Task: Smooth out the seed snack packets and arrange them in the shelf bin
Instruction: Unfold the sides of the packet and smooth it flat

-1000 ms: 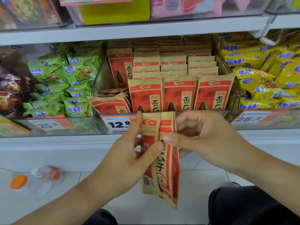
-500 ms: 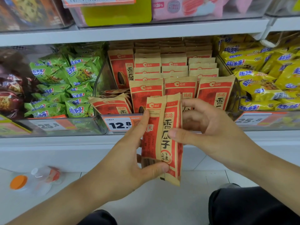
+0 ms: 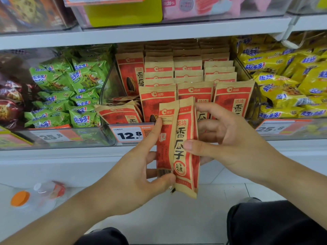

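Seed packet (image 3: 178, 147) was held upright just in front of the shelf bin (image 3: 254, 103), below its standing rows. Left hand (image 3: 139, 175) pinched the lower edge, right hand (image 3: 228, 142) clasped the side — likely to flatten the lengthwise fold before slotting in.
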Demonstrator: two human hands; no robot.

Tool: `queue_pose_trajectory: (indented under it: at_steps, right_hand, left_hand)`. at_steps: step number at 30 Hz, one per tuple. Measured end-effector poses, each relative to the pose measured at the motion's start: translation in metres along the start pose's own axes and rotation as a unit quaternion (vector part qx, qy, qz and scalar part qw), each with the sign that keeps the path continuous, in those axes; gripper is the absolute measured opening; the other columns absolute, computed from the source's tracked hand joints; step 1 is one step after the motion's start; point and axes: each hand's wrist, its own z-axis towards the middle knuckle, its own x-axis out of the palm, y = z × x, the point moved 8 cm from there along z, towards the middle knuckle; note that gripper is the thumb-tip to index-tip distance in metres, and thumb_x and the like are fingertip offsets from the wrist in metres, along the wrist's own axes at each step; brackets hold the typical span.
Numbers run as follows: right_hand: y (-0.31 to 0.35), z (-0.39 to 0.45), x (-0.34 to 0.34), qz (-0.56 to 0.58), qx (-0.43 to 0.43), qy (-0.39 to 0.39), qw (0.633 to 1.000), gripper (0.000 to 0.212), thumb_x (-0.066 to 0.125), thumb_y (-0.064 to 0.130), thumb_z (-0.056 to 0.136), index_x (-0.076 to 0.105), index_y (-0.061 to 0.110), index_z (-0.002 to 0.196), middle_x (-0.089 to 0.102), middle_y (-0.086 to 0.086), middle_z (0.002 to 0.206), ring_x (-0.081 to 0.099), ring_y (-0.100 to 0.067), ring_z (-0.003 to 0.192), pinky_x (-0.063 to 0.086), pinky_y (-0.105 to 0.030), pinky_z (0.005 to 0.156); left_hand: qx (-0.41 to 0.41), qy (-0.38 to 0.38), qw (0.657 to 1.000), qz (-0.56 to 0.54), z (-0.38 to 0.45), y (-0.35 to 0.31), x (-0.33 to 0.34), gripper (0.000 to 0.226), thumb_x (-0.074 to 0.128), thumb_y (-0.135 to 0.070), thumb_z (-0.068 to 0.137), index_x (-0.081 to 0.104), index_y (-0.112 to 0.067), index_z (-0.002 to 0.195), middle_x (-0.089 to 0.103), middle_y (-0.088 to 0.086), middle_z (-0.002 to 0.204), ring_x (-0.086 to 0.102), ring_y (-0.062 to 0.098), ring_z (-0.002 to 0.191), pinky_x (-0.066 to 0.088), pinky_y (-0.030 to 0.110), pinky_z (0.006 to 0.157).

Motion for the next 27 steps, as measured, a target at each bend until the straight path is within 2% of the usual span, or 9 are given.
queue_pose_trajectory:
  at_steps: [5, 9, 11, 13, 16, 18, 20, 23, 27]
  right_hand:
    - [0.002, -0.001, 0.001, 0.001, -0.012, 0.008, 1.000, 0.064, 0.079, 0.018, 0.070, 0.054, 0.031, 0.127, 0.075, -0.003, 0.100, 0.074, -0.019, 0.092, 0.063, -0.045, 0.064]
    - [0.006, -0.003, 0.007, -0.003, -0.039, 0.028, 0.999, 0.066, 0.081, 0.023, 0.068, 0.055, 0.034, 0.128, 0.073, -0.003, 0.099, 0.072, -0.020, 0.087, 0.063, -0.044, 0.065]
    - [0.005, -0.004, 0.010, -0.015, -0.044, 0.042, 0.998, 0.073, 0.082, 0.026, 0.069, 0.050, 0.035, 0.134, 0.073, -0.002, 0.098, 0.072, -0.021, 0.086, 0.063, -0.047, 0.068]
    - [0.005, -0.005, 0.012, -0.033, -0.049, 0.052, 0.997, 0.077, 0.082, 0.028, 0.073, 0.044, 0.038, 0.139, 0.072, 0.000, 0.103, 0.071, -0.020, 0.097, 0.062, -0.045, 0.072]
    - [0.008, -0.003, 0.004, -0.074, -0.078, 0.014, 0.994, 0.075, 0.086, 0.022, 0.074, 0.046, 0.039, 0.135, 0.064, 0.007, 0.113, 0.067, -0.014, 0.108, 0.061, -0.036, 0.072]
    - [0.008, 0.002, -0.003, -0.061, -0.081, -0.013, 0.995, 0.079, 0.088, 0.017, 0.069, 0.046, 0.039, 0.132, 0.061, 0.013, 0.111, 0.067, -0.013, 0.105, 0.059, -0.031, 0.068]
    - [0.012, 0.004, -0.004, -0.056, -0.089, -0.013, 0.994, 0.075, 0.085, 0.018, 0.064, 0.051, 0.032, 0.130, 0.063, 0.015, 0.106, 0.069, -0.011, 0.100, 0.058, -0.025, 0.068]
    - [0.017, 0.006, 0.002, -0.092, -0.116, 0.027, 0.989, 0.040, 0.084, 0.015, 0.067, 0.070, 0.015, 0.104, 0.074, 0.008, 0.091, 0.073, -0.010, 0.087, 0.057, -0.020, 0.074]
    - [0.037, -0.003, -0.008, -0.141, -0.185, -0.043, 0.972, 0.022, 0.087, 0.023, 0.066, 0.075, 0.011, 0.080, 0.072, 0.002, 0.076, 0.070, -0.017, 0.069, 0.059, -0.034, 0.065]
  left_hand:
    - [0.027, 0.004, 0.999, -0.024, 0.001, -0.006, -0.001, 0.108, 0.079, -0.030, 0.080, 0.001, -0.046, 0.153, 0.053, -0.025, 0.137, 0.056, 0.011, 0.125, 0.056, 0.033, 0.093]
    - [0.039, 0.015, 0.999, -0.018, -0.002, -0.015, 0.000, 0.119, 0.079, -0.063, 0.064, 0.002, -0.048, 0.153, 0.050, -0.023, 0.142, 0.052, 0.008, 0.130, 0.051, 0.024, 0.098]
    - [0.031, 0.014, 0.999, -0.006, -0.003, -0.018, 0.002, 0.115, 0.083, -0.056, 0.065, 0.007, -0.049, 0.152, 0.055, -0.024, 0.133, 0.058, 0.009, 0.121, 0.050, 0.014, 0.087]
    - [0.030, 0.001, 0.999, 0.021, -0.004, -0.021, 0.001, 0.105, 0.084, -0.030, 0.074, 0.015, -0.047, 0.152, 0.057, -0.027, 0.120, 0.065, -0.002, 0.100, 0.048, 0.008, 0.073]
    - [0.034, -0.008, 0.998, 0.061, -0.007, -0.024, -0.005, 0.092, 0.078, -0.011, 0.082, 0.026, -0.050, 0.147, 0.059, -0.031, 0.116, 0.065, 0.003, 0.093, 0.054, 0.018, 0.073]
    - [0.036, 0.010, 0.997, 0.072, -0.009, -0.027, -0.004, 0.081, 0.067, -0.015, 0.082, 0.034, -0.062, 0.138, 0.066, -0.005, 0.113, 0.063, 0.031, 0.100, 0.055, 0.040, 0.084]
    - [0.050, 0.028, 0.995, 0.077, -0.010, -0.031, -0.002, 0.068, 0.061, -0.012, 0.085, 0.045, -0.060, 0.130, 0.062, 0.015, 0.095, 0.059, 0.035, 0.078, 0.052, 0.042, 0.071]
    - [0.078, 0.032, 0.994, 0.073, -0.012, -0.035, -0.007, 0.044, 0.062, -0.002, 0.092, 0.061, -0.042, 0.109, 0.046, -0.008, 0.069, 0.040, 0.010, 0.059, 0.035, 0.023, 0.053]
    - [0.108, -0.058, 0.983, 0.139, -0.014, -0.052, -0.028, 0.043, 0.077, -0.013, 0.081, 0.066, -0.046, 0.107, 0.062, -0.037, 0.074, 0.055, -0.019, 0.067, 0.037, -0.003, 0.064]
